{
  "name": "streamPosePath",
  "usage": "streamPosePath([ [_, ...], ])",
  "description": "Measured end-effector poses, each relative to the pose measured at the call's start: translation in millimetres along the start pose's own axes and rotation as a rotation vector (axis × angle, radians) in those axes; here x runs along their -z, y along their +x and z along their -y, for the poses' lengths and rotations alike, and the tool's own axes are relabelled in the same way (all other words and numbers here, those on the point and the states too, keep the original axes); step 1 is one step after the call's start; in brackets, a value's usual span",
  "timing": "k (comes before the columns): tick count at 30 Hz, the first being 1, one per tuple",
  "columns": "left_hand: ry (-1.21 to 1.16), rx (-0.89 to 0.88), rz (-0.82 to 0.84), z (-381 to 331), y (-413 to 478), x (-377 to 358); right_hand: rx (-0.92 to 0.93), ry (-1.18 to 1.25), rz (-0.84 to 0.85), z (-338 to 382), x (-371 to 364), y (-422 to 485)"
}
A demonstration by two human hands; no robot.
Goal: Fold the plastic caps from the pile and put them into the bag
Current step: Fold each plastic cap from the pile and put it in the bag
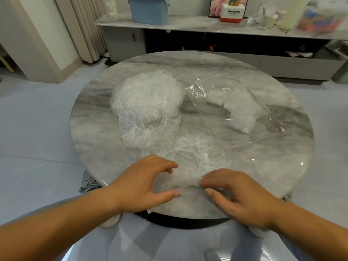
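A pile of crinkled clear plastic caps (145,102) sits left of centre on the round marble table (98,113). One cap (188,159) lies spread flat near the front edge. My left hand (145,183) rests on its near left part with fingers loosely bent. My right hand (237,193) pinches the cap's near edge between thumb and fingertips. A clear bag (231,108) lies at the right with white folded caps inside.
A low marble sideboard (207,27) stands behind the table, carrying a blue bin (148,10), a white and red box (232,13) and other items. Curtains (84,25) hang at the back left. Grey tiled floor surrounds the table.
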State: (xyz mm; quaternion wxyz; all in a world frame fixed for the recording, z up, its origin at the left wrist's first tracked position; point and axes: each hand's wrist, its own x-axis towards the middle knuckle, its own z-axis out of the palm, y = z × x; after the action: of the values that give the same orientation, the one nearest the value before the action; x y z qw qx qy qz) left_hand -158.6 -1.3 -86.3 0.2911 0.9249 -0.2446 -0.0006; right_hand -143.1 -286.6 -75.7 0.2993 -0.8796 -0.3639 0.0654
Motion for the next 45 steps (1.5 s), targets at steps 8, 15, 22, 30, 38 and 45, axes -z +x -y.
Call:
streamPosePath([
  [8, 0.019, 0.008, 0.015, 8, 6, 1, 0.001, -0.058, 0.024, -10, -1, 0],
  [15, 0.148, 0.133, -0.066, 21, 11, 14, -0.054, -0.036, 0.078, -6, -6, 14],
  [22, -0.212, 0.365, -0.152, 28, 11, 21, -0.166, 0.075, 0.177, 12, -6, 40],
  [30, -0.391, 0.51, -0.296, 24, 13, 28, -0.104, 0.016, 0.066, -2, 5, 69],
  [38, -0.495, 0.447, -0.413, 5, 17, 25, -0.083, -0.17, 0.015, 12, -12, 35],
  [45, -0.151, 0.149, -0.192, -1, -3, 1, 0.014, -0.11, 0.095, -16, -7, 52],
])
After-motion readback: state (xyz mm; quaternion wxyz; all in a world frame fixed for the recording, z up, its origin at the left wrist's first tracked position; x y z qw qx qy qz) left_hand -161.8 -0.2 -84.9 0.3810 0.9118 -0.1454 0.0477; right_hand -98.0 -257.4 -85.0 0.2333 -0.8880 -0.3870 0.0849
